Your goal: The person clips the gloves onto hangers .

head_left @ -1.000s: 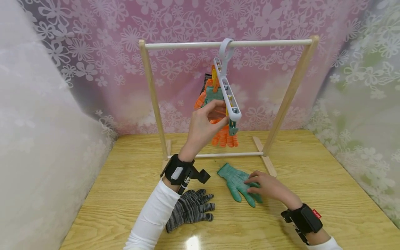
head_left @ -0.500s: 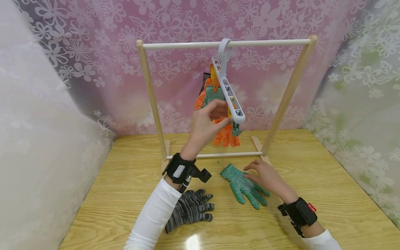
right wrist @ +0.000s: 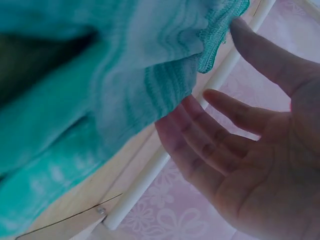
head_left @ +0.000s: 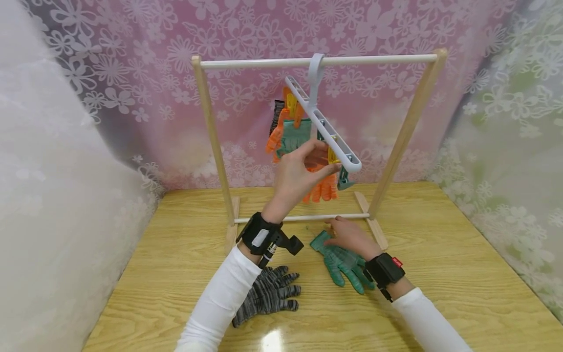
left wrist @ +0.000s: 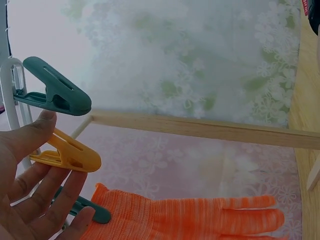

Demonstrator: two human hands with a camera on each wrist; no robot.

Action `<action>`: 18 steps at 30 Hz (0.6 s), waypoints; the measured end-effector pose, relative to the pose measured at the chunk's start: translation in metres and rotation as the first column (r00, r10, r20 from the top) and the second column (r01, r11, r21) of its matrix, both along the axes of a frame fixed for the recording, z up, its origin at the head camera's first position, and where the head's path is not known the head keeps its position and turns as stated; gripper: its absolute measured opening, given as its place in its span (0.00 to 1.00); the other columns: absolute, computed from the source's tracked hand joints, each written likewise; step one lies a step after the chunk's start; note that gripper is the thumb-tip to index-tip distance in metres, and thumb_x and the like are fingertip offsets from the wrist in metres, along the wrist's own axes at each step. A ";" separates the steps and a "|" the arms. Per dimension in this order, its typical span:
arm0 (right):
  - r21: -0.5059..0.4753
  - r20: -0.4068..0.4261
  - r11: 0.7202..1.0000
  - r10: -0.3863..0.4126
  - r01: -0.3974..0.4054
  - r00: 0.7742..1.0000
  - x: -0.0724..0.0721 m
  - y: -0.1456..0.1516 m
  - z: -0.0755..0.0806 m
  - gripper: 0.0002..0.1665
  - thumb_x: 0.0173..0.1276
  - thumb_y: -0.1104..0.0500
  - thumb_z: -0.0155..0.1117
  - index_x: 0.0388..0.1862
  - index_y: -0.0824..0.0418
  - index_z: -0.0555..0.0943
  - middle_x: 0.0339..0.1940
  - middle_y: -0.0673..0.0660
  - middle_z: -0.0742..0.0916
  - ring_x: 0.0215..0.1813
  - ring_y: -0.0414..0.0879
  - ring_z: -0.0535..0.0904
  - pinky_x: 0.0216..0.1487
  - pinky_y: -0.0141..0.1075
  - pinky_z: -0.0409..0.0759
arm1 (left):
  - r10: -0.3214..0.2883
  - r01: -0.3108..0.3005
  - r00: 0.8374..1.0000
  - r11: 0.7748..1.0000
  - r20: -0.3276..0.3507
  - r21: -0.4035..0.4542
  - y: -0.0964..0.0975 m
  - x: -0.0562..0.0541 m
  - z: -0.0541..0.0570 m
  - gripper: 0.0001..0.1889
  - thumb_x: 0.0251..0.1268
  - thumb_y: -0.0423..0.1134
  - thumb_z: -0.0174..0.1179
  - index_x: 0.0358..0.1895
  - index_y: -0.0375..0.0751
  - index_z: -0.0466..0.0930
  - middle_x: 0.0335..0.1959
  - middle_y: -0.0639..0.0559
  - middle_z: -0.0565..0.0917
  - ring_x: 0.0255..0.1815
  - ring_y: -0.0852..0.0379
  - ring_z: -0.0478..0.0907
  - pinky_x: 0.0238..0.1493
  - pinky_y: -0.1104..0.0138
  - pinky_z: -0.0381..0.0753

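My left hand (head_left: 295, 175) pinches a yellow clip (left wrist: 75, 154) on the pale grey clip hanger (head_left: 331, 133), thumb above and fingers below in the left wrist view. Next to it on the hanger is a dark green clip (left wrist: 60, 90). Behind that hand hang an orange glove (head_left: 324, 189) and a green glove (head_left: 295, 132), held by clips. Another green glove (head_left: 337, 264) lies on the table. Over its cuff end reaches my right hand (head_left: 351, 238), fingers loosely bent. In the right wrist view the fingertips (right wrist: 187, 107) are right at the glove's edge.
A wooden rack with a white top bar (head_left: 259, 63) carries the hanger; its lower bar (head_left: 303, 218) runs close above the table (head_left: 176, 274). A black-and-grey glove (head_left: 268, 296) lies beside my left sleeve. Patterned curtains (head_left: 154, 107) stand behind and at the sides.
The hanger has turned, its near end swinging right along with my left hand. My right hand has moved left and away from me, from the glove's fingers to its cuff.
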State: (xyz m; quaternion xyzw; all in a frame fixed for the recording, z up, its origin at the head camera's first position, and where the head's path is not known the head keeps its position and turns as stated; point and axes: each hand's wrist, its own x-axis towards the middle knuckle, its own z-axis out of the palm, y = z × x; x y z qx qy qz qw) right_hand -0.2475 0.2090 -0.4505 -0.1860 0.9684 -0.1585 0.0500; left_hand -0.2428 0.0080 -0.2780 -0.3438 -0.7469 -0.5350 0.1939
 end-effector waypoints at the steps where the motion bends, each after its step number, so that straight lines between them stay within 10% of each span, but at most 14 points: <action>1: 0.001 0.017 1.000 0.002 -0.002 1.000 -0.002 -0.001 0.000 0.40 0.62 0.52 0.78 0.67 0.70 0.75 0.51 0.65 0.83 0.48 0.57 0.82 0.46 0.46 0.83 | -0.003 0.003 1.000 1.000 0.001 0.006 0.001 0.000 0.000 0.19 0.62 0.39 0.73 0.54 0.40 0.82 0.46 0.47 0.89 0.42 0.56 0.87 0.47 0.71 0.83; 9: -0.015 0.120 1.000 -0.011 0.013 0.993 -0.019 -0.006 -0.002 0.27 0.58 0.57 0.81 0.54 0.64 0.82 0.34 0.53 0.82 0.34 0.46 0.75 0.38 0.41 0.75 | -0.013 0.014 1.000 1.000 -0.017 0.020 0.007 -0.001 0.000 0.17 0.62 0.39 0.73 0.51 0.40 0.81 0.44 0.47 0.88 0.42 0.56 0.86 0.48 0.67 0.84; 18: -0.114 0.109 0.993 0.036 -0.024 0.993 -0.022 0.002 -0.009 0.21 0.58 0.57 0.80 0.49 0.61 0.86 0.40 0.55 0.86 0.40 0.50 0.81 0.41 0.41 0.80 | 0.004 -0.004 1.000 1.000 -0.008 -0.004 0.011 -0.001 0.001 0.17 0.63 0.40 0.73 0.50 0.38 0.80 0.46 0.46 0.88 0.44 0.55 0.88 0.47 0.72 0.84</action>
